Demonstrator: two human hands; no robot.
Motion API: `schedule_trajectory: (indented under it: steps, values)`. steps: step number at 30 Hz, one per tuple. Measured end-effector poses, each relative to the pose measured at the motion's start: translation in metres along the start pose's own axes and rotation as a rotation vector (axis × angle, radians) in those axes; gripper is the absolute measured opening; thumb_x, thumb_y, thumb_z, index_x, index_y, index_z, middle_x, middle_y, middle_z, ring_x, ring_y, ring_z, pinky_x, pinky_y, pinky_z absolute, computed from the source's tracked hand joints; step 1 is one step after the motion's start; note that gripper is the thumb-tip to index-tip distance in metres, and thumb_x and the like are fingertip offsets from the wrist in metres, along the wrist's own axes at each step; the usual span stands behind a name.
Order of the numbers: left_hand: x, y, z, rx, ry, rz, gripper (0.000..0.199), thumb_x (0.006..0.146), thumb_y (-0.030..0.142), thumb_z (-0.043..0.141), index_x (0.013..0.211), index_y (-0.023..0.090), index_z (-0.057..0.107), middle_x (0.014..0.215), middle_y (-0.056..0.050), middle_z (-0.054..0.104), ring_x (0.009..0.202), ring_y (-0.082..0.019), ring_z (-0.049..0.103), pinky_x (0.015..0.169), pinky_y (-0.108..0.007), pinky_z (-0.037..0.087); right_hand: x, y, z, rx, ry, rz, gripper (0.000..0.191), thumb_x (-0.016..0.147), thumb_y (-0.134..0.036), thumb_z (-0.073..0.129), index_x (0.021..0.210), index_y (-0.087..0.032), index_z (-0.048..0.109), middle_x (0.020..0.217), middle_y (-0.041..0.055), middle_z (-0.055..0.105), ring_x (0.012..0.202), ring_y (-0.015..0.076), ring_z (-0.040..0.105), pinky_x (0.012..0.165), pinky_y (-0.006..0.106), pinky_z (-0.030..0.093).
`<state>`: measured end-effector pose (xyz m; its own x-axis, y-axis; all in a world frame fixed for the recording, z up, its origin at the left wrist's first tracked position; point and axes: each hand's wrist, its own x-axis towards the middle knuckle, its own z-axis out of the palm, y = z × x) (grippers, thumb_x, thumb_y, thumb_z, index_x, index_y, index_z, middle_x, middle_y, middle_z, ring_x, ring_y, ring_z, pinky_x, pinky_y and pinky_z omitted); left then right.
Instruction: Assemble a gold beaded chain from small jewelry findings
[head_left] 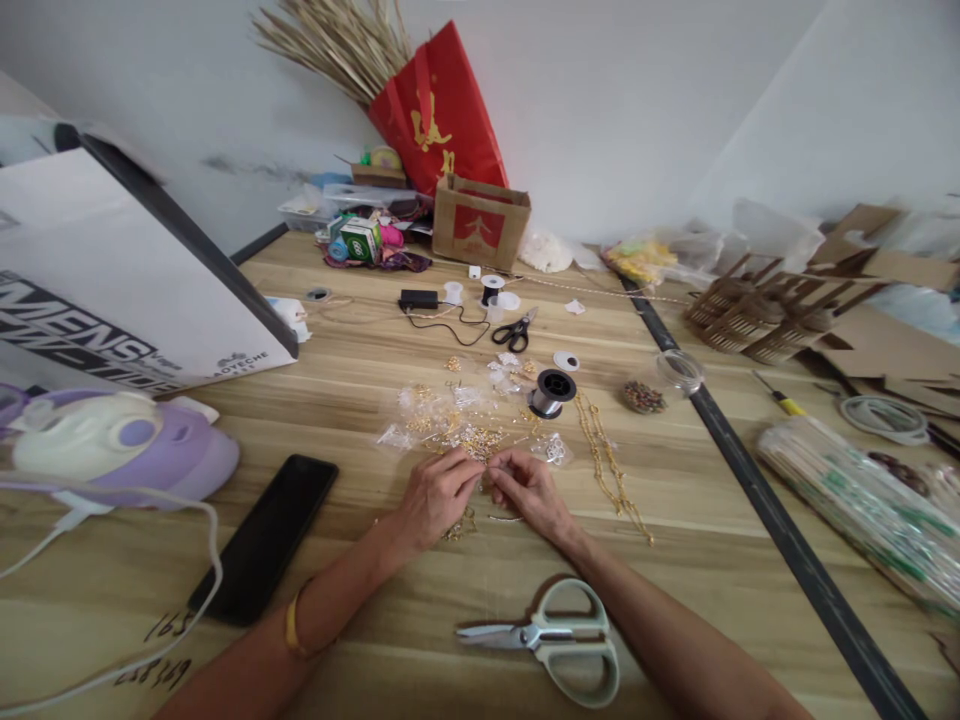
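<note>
Both hands meet above the counter point(420, 680), fingers curled, tips nearly touching; left hand point(441, 490), right hand point(527, 490) (grip on anything: cannot tell, too small). Gold beads point(478, 437) lie just beyond the fingertips; wire spool point(551, 402) near right hand.

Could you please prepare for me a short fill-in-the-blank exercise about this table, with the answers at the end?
1. Of the left hand and the right hand, the ____ one is nearer the gold chain.
2. The scissors beyond the small gold pieces have ____ handles.
3. The yellow bracelet circles the ____ forearm.
4. The bag with gold writing is ____.

Missing words: right; black; left; red.
</note>
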<state>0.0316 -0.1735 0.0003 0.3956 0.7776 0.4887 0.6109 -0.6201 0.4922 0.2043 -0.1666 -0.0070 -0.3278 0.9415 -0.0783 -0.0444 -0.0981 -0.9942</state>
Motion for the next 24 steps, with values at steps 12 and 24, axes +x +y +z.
schedule_trajectory:
  steps: [12, 24]
  values:
    - [0.0009, 0.0030, 0.0016, -0.002, 0.010, -0.020, 0.014, 0.088, 0.018, 0.053, 0.085, 0.016, 0.066, 0.081, -0.005, 0.068, 0.075, -0.015, 0.063, 0.070, -0.025, 0.050, 0.0003, 0.0022, -0.0007, -0.020, -0.018, 0.002, 0.034, 0.079, -0.050, 0.061, 0.081, -0.017, 0.054, 0.054, -0.0043, 0.053, 0.044, 0.0077, 0.047, 0.043, 0.019, 0.039]
    - [0.0003, 0.0029, 0.0015, 0.003, -0.018, -0.041, 0.013, 0.089, 0.015, 0.051, 0.085, 0.016, 0.063, 0.080, -0.005, 0.068, 0.074, -0.016, 0.063, 0.068, -0.026, 0.049, -0.0006, 0.0029, -0.0012, -0.064, -0.032, -0.014, 0.030, 0.081, -0.046, 0.060, 0.082, -0.017, 0.055, 0.053, -0.0046, 0.053, 0.044, 0.0079, 0.046, 0.043, 0.019, 0.037]
